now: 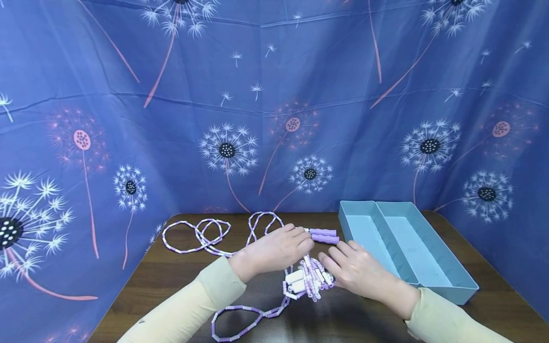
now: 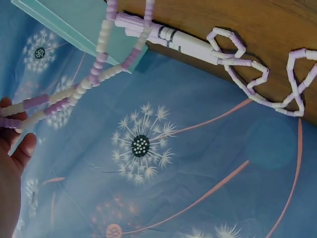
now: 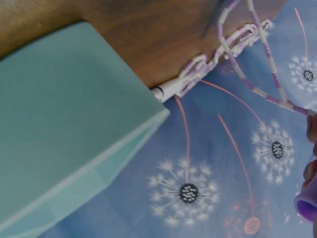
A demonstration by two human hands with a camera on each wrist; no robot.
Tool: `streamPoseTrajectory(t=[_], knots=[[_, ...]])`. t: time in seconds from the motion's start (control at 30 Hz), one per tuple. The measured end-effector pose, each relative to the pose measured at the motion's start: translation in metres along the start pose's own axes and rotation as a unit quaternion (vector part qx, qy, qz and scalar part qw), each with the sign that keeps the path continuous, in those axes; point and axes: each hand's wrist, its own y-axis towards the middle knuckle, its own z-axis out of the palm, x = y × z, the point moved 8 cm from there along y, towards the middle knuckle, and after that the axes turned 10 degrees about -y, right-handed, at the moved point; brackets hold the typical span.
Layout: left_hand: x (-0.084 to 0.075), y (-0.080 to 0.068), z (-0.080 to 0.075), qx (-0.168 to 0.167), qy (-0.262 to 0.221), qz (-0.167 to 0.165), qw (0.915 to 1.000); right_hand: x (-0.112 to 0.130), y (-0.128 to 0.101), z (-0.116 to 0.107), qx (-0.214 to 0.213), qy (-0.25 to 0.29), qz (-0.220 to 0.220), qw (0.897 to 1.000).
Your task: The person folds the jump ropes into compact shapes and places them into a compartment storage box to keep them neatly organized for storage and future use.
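Beaded jump rope bunched between both hands, second rope lying behind

Near jump rope point(image 1: 315, 278): purple/white beads, gathered in a tight bundle between the hands, over the front-middle of the table point(image 1: 141, 295). White handle pieces point(image 1: 295, 277) poke out of the bundle's left side. A loose loop point(image 1: 253, 329) trails toward the near edge; can't tell if it hangs or rests on wood.

Left hand point(image 1: 274, 250): fingers curled, pinching a beaded strand; left wrist view shows thumb and fingers close about it. Right hand point(image 1: 364, 272): fingers curled around the bundle's right side, purple handle end point(image 3: 308, 202) just at them in the right wrist view; exact finger placement partly cut off.

Handling, judged: light overall, handles likely the heaviest part. Beads look hard, but the string bends freely, so it drapes and tangles rather than holding a shape. Smooth beads may slide in a loose grip; not fragile. Best hold: both handles together plus the folded strands, around the bundle's middle; pinching one strand lets the rest spill.

Back jump rope point(image 1: 209, 245): looped at rear left, purple handles point(image 1: 324, 237) beside the two-compartment blue tray point(image 1: 418, 252) at right. Dandelion cloth point(image 1: 364, 143) behind.
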Motion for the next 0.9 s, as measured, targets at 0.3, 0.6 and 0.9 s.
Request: streamPoseTrajectory(t=[0.3,0.6,0.9], knots=[[0.01,0.0,0.003,-0.033,-0.067,-0.026,0.9969,0.002,0.009,-0.011,-0.03,-0.012,-0.013,0.999],[0.021,0.004,0.015,-0.026,-0.013,-0.124,0.9919,-0.005,0.02,-0.027,-0.083,-0.02,0.007,0.996],[0.02,0.005,0.029,0.005,-0.048,-0.17,0.9843,-0.021,0.029,-0.038,-0.109,-0.045,0.059,0.991]])
